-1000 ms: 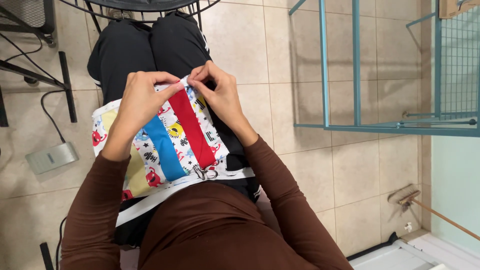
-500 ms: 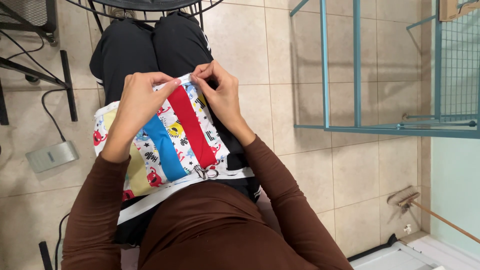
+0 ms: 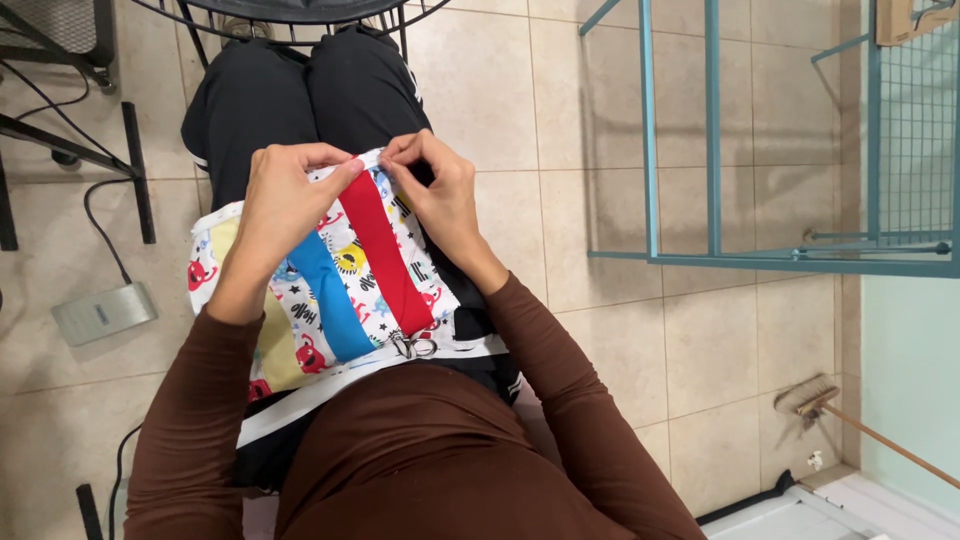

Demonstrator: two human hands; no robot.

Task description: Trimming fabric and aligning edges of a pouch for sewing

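Observation:
A patterned fabric piece (image 3: 350, 285) with cartoon prints and red, blue and yellow stripes lies on my lap over black trousers. My left hand (image 3: 285, 200) pinches its far edge near the top of the red stripe. My right hand (image 3: 440, 190) pinches the same edge just to the right, fingertips almost touching the left hand's. A white strap with a metal ring (image 3: 412, 346) crosses the near edge of the fabric by my waist.
A grey foot pedal (image 3: 103, 313) with a black cable sits on the tiled floor at left. Black metal legs (image 3: 135, 170) stand at upper left. A teal metal frame (image 3: 710, 150) stands at right, and a broom head (image 3: 808, 396) lies at lower right.
Both hands stay pinched on the fabric's far edge; the fingers have shifted only slightly along it.

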